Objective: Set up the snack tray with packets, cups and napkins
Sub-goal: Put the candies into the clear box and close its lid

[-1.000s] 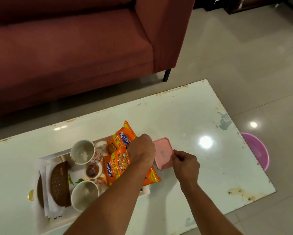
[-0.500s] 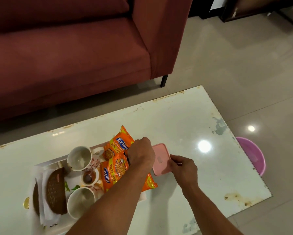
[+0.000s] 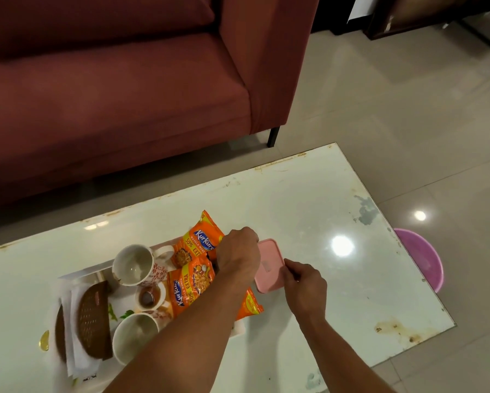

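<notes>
Nearest me, both forearms reach in from the bottom edge over the white worktop (image 3: 309, 199). My left hand (image 3: 239, 255) is curled knuckles-up over the right end of the tray (image 3: 76, 275), on top of the snack packets; its fingers are tucked under and hidden, so I cannot tell whether it grips anything. My right hand (image 3: 304, 282) sits just right of it, fingers pinched at the right edge of the pink lid (image 3: 269, 265), which lies flat on the worktop beside the tray.

On the tray, the near cup (image 3: 134, 337) stands upright and looks empty. Left of it lie white napkins (image 3: 77, 361) with two brown woven coasters (image 3: 92, 319) overlapping them. A small bowl (image 3: 148, 299) with something dark inside stands between the near cup and the far cup (image 3: 134, 265), which has a red pattern on its side. Two orange packets lie to the right of the cups: the near packet (image 3: 191, 285) partly under my left forearm, the far packet (image 3: 198, 242) angled toward the far edge of the tray.

A small gold item (image 3: 43, 340) lies on the worktop left of the tray; I cannot tell what it is.

On the floor off the worktop's right edge stands a pink tub (image 3: 421, 259). Beyond the worktop stands a dark red sofa (image 3: 124, 95)
</notes>
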A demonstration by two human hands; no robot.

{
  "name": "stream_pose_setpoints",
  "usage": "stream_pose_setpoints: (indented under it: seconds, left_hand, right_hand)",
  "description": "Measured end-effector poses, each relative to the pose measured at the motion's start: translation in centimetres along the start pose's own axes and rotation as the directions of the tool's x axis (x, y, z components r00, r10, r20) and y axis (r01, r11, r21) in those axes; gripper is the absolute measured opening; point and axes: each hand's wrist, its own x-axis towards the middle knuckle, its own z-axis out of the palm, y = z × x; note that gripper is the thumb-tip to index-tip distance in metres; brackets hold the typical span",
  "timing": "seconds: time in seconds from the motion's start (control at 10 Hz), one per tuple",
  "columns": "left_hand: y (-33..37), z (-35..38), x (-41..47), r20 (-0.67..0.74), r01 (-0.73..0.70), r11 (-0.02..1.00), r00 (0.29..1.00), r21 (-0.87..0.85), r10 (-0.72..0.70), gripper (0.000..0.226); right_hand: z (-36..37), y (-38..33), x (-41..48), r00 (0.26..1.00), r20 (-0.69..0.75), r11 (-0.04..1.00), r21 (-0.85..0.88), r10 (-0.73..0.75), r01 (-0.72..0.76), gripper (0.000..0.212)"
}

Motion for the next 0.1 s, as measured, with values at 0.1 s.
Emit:
stream_pose_setpoints:
  seconds: [0.1]
  left_hand:
    - [-0.21,-0.25,-0.25,-0.046,-0.023,0.998,0.999,-0.063,0.02,0.043]
  right_hand:
    - [-0.27,-0.03,0.14,1.0,0.013,1.0,0.002,0.0,0.0,0.031]
